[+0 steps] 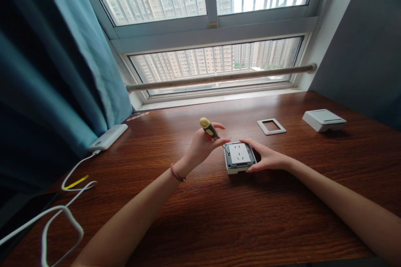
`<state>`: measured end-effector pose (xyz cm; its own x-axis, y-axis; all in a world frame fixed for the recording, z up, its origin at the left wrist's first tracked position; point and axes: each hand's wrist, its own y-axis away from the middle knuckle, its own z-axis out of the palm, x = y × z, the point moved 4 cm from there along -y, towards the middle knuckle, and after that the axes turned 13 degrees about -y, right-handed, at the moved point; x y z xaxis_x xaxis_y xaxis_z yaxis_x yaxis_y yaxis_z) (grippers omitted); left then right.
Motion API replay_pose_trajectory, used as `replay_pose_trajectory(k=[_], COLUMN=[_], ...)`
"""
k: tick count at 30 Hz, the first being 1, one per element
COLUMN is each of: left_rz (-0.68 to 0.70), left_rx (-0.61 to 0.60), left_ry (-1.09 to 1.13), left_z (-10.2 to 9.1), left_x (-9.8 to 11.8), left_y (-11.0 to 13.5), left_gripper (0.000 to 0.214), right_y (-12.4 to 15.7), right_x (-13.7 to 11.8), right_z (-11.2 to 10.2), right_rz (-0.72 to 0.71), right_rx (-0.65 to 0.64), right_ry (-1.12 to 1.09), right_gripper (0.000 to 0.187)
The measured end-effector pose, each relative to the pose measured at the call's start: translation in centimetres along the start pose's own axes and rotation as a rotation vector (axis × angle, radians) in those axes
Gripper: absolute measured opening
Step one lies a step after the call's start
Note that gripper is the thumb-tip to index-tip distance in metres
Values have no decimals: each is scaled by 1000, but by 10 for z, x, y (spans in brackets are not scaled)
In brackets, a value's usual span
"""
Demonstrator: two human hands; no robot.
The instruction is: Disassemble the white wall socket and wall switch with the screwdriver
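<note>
1. A screwdriver [209, 128] with a stubby yellow-and-black handle is gripped in the left hand [203, 146], fingers and thumb closed round the handle. Its thin metal shaft is angled down to the upper left corner of the socket module.
2. The square white-and-grey plastic socket module [239, 155] lies face up on the dark brown wood-grain table [219, 217], in the middle of it. It is clasped at its right side by the right hand [266, 157], thumb on the near edge and fingers curled over the far edge.
3. The step in hand is judged to be work with the tip at that corner of the module. Whether the tip is seated in a screw or a slot cannot be told.
4. Any turn or prying there would call for the tip to be kept in place and the module to be pressed flat against the table.
5. A thin white square frame [271, 126] and a flat white box [323, 119] lie apart to the right. A white power bank [108, 137] and a looped white cable [62, 212] lie to the left.
6. No brand or label can be read. A pinkish mark at the table's far edge is too small to make out.
</note>
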<state>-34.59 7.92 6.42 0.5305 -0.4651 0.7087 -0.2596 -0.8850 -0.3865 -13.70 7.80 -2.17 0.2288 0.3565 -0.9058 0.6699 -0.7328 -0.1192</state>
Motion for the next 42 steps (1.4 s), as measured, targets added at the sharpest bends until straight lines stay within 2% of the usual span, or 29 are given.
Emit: replay_pose_trajectory(k=[4,7,12,14,16,20,22,27,31,34,36,40,42], left_rz=[-95,-160,-139,-128,-123,-46,-28,-163,-179,-175,-170,-100,-82], left_rx=[-75,-179,-333,-352,-308,-79,-20,-156,-274,-324,-276,-91,-76], left_ry=[158,315,457,452,370,53,14,261,425,463,398,145,86], left_z=[2,3,1,1,1,-1,-1,1,-3,-3,-3,-2,-1], left_x=[5,6,7,7,5,1,2,3,6,5,2,-2,0], left_y=[1,0,-1,-1,0,0,0,0,-1,-1,-1,-1,-1], left_gripper=[45,38,34,32,33,39,37,43,42,37,32,32,33], right_y=[0,0,0,0,0,0,0,0,0,-1,-1,-1,0], right_x=[-1,-1,0,0,-1,-1,0,0,0,0,0,-1,0], right_z=[0,0,0,0,0,0,0,0,0,0,0,0,0], right_rz=[-2,-11,-10,-7,-4,-3,-2,-3,-11,-9,-11,-15,-16], right_rx=[1,2,1,0,-1,1,2,-2,1,0,-1,1,2], right_ry=[-1,-7,-4,-5,-7,-2,-2,-8,-6,-8,-9,-11,-14], right_gripper=[94,94,94,95,95,94,95,93,94,93,93,93,93])
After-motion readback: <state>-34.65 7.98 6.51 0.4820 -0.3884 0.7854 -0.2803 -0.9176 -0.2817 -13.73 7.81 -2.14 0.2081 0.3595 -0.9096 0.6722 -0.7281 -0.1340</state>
